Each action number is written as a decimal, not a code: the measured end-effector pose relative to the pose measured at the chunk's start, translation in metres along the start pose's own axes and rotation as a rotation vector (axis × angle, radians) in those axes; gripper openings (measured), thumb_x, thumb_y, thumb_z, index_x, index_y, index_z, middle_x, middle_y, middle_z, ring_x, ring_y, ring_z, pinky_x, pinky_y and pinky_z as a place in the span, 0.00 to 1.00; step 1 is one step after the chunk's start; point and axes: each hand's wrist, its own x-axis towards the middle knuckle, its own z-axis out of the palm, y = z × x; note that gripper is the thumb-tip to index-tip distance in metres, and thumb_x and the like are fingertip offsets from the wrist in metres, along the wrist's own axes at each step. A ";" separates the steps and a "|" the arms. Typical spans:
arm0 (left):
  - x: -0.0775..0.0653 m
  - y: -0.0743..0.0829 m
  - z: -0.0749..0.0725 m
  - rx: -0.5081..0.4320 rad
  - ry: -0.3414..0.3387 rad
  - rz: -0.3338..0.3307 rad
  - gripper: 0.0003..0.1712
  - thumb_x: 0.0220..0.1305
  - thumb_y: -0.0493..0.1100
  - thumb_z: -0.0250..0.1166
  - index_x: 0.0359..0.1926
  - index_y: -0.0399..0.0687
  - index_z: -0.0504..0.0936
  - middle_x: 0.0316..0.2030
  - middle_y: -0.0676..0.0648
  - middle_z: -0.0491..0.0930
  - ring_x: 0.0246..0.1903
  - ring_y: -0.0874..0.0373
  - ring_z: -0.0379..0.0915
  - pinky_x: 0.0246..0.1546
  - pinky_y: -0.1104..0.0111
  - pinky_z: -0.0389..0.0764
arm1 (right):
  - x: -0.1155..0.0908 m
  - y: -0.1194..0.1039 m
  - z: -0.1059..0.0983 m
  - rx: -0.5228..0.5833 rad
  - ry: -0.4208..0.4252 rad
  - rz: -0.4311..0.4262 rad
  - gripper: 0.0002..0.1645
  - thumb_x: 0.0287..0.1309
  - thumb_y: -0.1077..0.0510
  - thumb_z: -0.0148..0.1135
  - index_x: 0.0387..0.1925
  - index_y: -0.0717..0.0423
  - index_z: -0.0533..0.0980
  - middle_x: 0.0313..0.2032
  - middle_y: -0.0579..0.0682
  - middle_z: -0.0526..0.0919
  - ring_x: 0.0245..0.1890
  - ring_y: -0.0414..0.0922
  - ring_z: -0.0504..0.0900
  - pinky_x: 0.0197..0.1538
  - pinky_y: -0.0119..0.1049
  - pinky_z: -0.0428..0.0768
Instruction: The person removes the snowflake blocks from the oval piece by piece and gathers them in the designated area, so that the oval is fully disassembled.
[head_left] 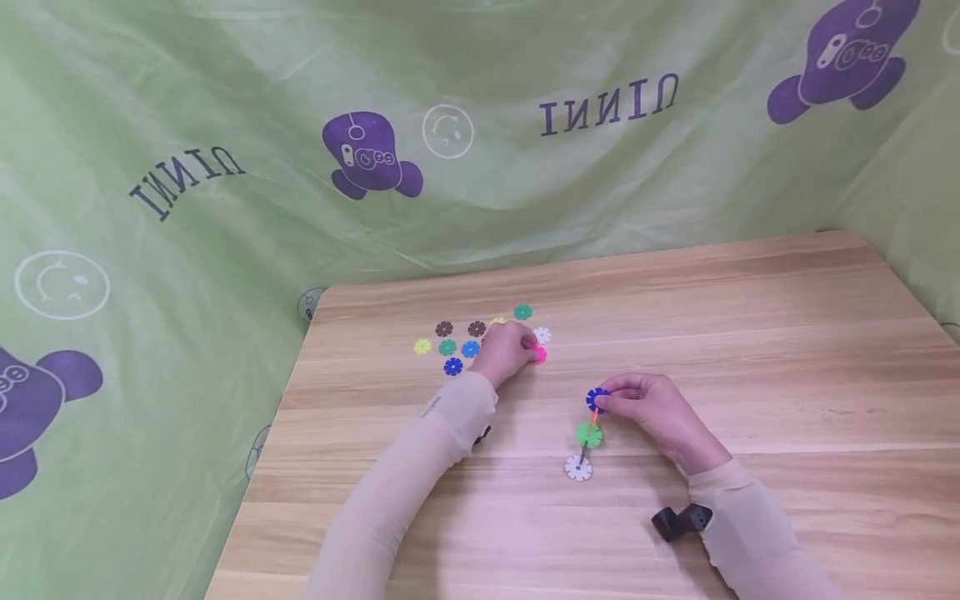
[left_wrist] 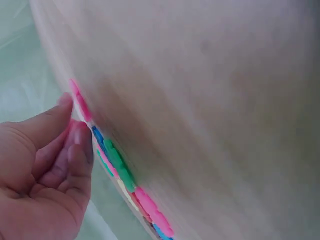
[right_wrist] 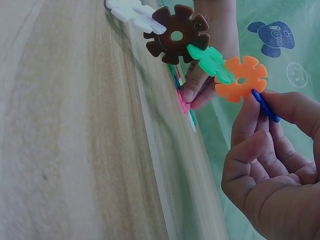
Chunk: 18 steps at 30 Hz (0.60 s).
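Note:
My right hand pinches a blue notched building disc between thumb and fingers. That disc is the end of a linked chain: an orange disc, a green disc, a brown disc and a white disc at the other end. The chain slants over the table, nearer me at its white end. Farther off, my left hand pinches a pink disc at the right side of the loose discs. In the left wrist view, thumb and fingertips meet the edges of this pink disc.
Around the left hand lie loose discs, among them a green disc, a white disc, a brown disc, a yellow disc and a dark blue disc. The wooden table meets a green printed curtain behind.

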 end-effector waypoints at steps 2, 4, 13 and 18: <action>-0.003 0.000 -0.003 -0.065 -0.010 0.008 0.15 0.59 0.43 0.72 0.48 0.46 0.86 0.45 0.48 0.87 0.47 0.55 0.83 0.53 0.67 0.82 | 0.000 0.000 0.000 -0.003 -0.005 -0.009 0.19 0.57 0.61 0.68 0.47 0.70 0.78 0.37 0.51 0.89 0.38 0.36 0.84 0.45 0.27 0.82; -0.008 0.000 -0.007 -0.174 -0.048 -0.011 0.16 0.60 0.45 0.71 0.49 0.49 0.86 0.46 0.50 0.86 0.49 0.56 0.81 0.55 0.65 0.80 | 0.001 0.001 0.000 -0.011 -0.012 -0.016 0.19 0.58 0.62 0.67 0.48 0.71 0.77 0.40 0.53 0.88 0.39 0.36 0.84 0.46 0.26 0.82; -0.034 0.014 -0.010 -0.708 -0.399 -0.084 0.21 0.59 0.44 0.72 0.55 0.48 0.84 0.50 0.55 0.86 0.54 0.60 0.79 0.65 0.58 0.73 | 0.001 0.002 -0.002 -0.024 -0.009 -0.038 0.21 0.58 0.61 0.67 0.51 0.68 0.78 0.44 0.54 0.87 0.44 0.37 0.83 0.50 0.26 0.79; -0.042 0.016 0.003 -0.779 -0.460 -0.087 0.20 0.59 0.42 0.72 0.53 0.46 0.85 0.48 0.53 0.87 0.48 0.62 0.82 0.60 0.64 0.77 | 0.000 0.001 0.001 0.004 -0.022 -0.036 0.22 0.58 0.59 0.69 0.51 0.68 0.78 0.45 0.51 0.87 0.45 0.36 0.82 0.50 0.25 0.79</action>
